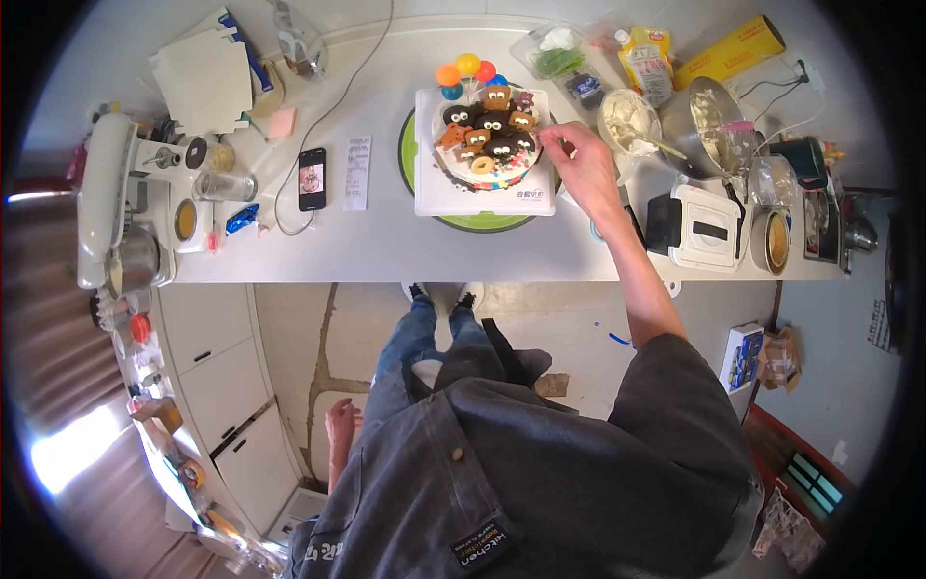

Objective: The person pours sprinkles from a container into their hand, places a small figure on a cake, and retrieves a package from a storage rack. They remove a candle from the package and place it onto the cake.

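Observation:
A round white cake (pixel 461 177) stands on a square white board (pixel 482 201) over a green turntable (pixel 408 174). Dark and brown cookies with googly eyes (pixel 492 123) cover its top, with colored balls (pixel 468 65) at the back edge. My right hand (pixel 582 169) is at the cake's right side, its fingers pinched together; whatever is between them is too small to make out. My left hand (pixel 342 425) hangs low beside my body, below the counter, fingers loosely apart and holding nothing.
Left of the cake lie a phone (pixel 312 179) and a paper slip (pixel 356 174); a stand mixer (pixel 108 203) is at the far left. To the right are a cream bowl (pixel 629 121), a metal bowl (pixel 719 130) and a white container (pixel 709 230).

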